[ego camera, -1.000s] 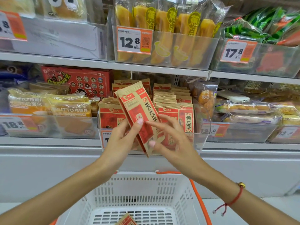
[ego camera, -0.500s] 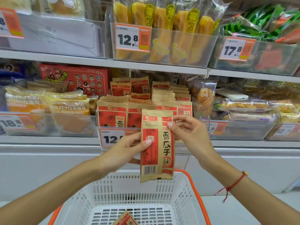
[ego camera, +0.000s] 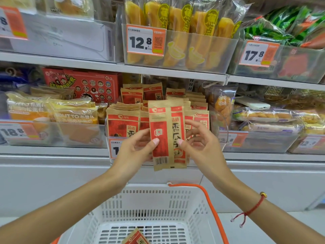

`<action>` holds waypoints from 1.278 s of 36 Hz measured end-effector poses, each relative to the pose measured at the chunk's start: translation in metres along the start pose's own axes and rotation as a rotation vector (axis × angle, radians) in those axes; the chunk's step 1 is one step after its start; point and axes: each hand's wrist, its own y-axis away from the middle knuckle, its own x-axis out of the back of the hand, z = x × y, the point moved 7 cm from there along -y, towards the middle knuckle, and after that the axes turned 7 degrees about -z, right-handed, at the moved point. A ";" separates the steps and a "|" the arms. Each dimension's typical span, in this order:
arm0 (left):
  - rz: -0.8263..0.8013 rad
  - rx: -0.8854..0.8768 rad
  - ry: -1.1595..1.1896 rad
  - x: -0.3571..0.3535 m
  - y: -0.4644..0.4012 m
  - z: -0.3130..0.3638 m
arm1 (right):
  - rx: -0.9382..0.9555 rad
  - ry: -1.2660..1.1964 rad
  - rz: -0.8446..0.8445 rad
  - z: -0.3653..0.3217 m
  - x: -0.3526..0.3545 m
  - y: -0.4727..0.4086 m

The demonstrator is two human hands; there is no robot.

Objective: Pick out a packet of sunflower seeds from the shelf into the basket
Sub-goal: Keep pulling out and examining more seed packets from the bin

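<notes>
Yellow bread bags (ego camera: 73,117) sit left of the seed bin (ego camera: 123,124) on the shelf (ego camera: 52,150), and a white basket (ego camera: 154,196) waits below with one pack (ego camera: 135,237) inside. Both hands, left (ego camera: 135,150) and right (ego camera: 200,147), pinch a tall brown-and-red seed packet (ego camera: 167,134) upright before the bin, above the basket.

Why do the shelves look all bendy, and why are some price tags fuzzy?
Head view: the wide lens bows the shelf edge; the 18.8 price tag near the left border is smeared, while the held seed packet in the middle stays sharp; light is even, without hard shadows.
</notes>
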 end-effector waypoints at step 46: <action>0.201 0.001 -0.008 0.019 0.007 0.022 | -0.295 -0.331 -0.293 0.012 -0.023 0.004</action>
